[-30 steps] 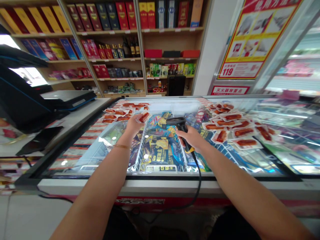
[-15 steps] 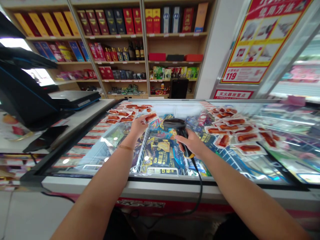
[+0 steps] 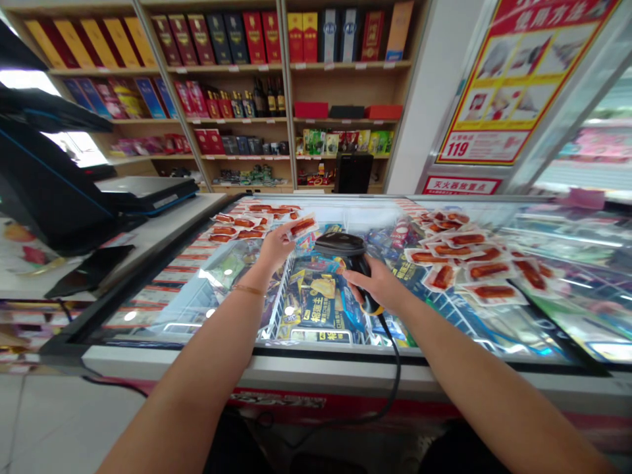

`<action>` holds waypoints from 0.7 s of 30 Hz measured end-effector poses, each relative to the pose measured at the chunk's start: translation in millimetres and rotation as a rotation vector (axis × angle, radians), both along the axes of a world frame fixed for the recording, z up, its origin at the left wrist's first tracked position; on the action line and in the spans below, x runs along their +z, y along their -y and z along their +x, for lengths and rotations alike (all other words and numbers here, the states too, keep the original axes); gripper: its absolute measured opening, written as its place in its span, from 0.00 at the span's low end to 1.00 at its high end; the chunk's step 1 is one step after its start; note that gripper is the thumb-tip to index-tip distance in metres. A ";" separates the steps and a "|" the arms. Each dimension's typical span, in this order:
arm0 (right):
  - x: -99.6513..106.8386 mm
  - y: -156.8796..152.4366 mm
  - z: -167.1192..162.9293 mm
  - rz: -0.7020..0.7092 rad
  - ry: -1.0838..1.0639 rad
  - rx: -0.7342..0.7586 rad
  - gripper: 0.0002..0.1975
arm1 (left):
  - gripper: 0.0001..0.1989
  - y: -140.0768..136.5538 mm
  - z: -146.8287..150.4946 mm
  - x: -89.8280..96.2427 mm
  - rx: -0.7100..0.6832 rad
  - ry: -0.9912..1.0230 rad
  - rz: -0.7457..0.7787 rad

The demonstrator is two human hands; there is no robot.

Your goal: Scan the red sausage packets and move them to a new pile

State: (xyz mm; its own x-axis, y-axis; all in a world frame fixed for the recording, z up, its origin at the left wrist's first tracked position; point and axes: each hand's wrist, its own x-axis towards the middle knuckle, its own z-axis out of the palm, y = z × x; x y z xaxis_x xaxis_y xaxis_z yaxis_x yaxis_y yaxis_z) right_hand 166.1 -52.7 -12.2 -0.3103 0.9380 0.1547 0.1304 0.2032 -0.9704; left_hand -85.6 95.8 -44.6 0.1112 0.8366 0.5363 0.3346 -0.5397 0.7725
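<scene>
Nearest to me, a black cable (image 3: 394, 368) drops from my right fist over the front rim of the chest freezer (image 3: 316, 368) and curls below its edge. My two forearms reach out over the glass lid (image 3: 162, 303); a thin bracelet (image 3: 248, 289) sits on my left wrist.

My right hand (image 3: 378, 284) is clenched around the handle of a black barcode scanner (image 3: 345, 249), whose head points left toward the other hand. My left hand (image 3: 275, 247) pinches a small sausage packet (image 3: 302, 227) between thumb and fingertips, holding it up above the lid, just beside the scanner head but apart from it. I cannot tell whether the scanner's light falls on the packet.

Under the glass I see a white wire divider (image 3: 281, 296) and ice-cream packs (image 3: 320, 303) in blue and yellow wrappers.

Farther out, on the lid, one group of sausage packets (image 3: 241, 224) lies to the left, beyond my left hand, and a larger spread of packets (image 3: 469, 260) lies to the right, well apart from the scanner.

At left, a counter (image 3: 162, 234) carries a black register screen (image 3: 44, 191) and a flat device (image 3: 143, 191).

At the back, wooden shelves (image 3: 276, 118) hold boxed goods and bottles, and a red-and-yellow poster (image 3: 508, 79) hangs at right.
</scene>
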 end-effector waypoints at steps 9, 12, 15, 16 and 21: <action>3.0 2.8 0.0 -0.002 -0.008 0.002 0.12 | 0.31 6.6 3.7 5.3 -0.010 -0.015 0.004; 4.6 4.1 0.4 0.004 -0.003 0.007 0.12 | 0.30 9.7 4.4 8.1 0.062 -0.063 0.016; 4.9 4.4 1.3 0.005 0.009 0.004 0.12 | 0.32 10.1 4.6 8.3 0.042 -0.052 -0.017; 4.6 4.2 1.3 0.005 0.006 0.004 0.12 | 0.32 9.9 4.8 7.9 0.022 -0.036 -0.032; 3.2 -1.9 0.0 -0.030 -0.090 -0.019 0.12 | 0.32 13.8 10.0 5.5 -0.019 0.054 -0.095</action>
